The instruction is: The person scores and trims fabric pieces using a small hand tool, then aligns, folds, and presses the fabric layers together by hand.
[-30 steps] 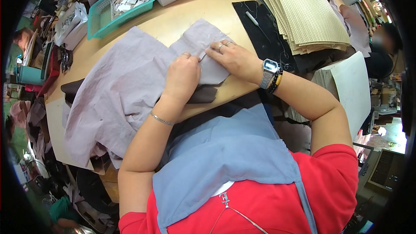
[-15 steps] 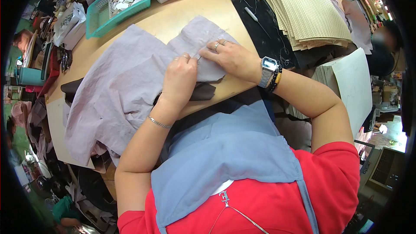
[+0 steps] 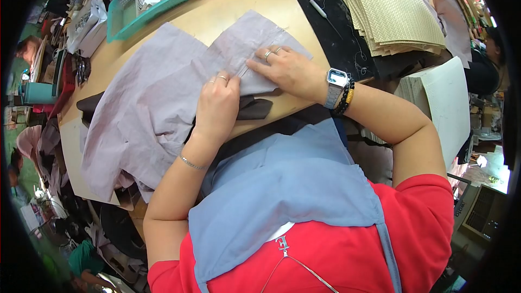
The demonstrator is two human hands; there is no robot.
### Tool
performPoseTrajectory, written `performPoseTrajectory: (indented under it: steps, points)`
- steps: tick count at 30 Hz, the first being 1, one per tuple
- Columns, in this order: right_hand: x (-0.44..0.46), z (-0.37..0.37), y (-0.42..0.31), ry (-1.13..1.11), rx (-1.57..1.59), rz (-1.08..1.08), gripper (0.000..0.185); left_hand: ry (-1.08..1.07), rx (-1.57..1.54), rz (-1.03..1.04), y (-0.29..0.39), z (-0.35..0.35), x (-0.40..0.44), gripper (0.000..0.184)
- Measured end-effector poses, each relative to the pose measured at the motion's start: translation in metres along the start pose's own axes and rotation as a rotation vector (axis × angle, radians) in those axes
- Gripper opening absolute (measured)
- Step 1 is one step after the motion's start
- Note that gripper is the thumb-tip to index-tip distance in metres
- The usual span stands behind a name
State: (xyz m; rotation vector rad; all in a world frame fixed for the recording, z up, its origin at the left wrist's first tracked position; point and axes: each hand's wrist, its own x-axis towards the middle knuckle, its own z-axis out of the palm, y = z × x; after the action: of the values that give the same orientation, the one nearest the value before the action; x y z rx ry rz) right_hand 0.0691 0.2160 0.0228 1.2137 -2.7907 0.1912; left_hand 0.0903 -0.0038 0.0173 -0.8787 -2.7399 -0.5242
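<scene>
A pale lilac-grey fabric (image 3: 146, 81) lies wrinkled over the table and hangs past its front edge at the left. My left hand (image 3: 218, 100) pinches the fabric near a seam, its fingers pressed together. Just right of it, my right hand (image 3: 287, 72) rests on the fabric piece with the thumb and index finger at the seam and the other fingers curled. Whatever lies between those right fingertips is too small to make out. A dark piece of cloth (image 3: 254, 108) shows under the fabric beside my left hand.
The wooden table (image 3: 271, 0) holds a teal basket (image 3: 130, 24) with scraps at the back left. An awl (image 3: 324, 16) lies on a black sheet (image 3: 347, 43) at the right, beside stacked yellow textured sheets (image 3: 388, 16). A person (image 3: 485, 65) is at the far right.
My left hand has moved slightly left and down along the fabric. The fabric piece under my right hand lies more spread out, its right corner now reaching past the fingers.
</scene>
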Motion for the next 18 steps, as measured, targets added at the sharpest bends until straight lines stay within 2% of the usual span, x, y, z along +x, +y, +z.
performPoseTrajectory:
  steps: [18]
  points:
    - [0.003,0.009,-0.018,0.061,-0.021,-0.006,0.041,0.060,0.192,-0.053,0.006,-0.013,-0.021,0.013]
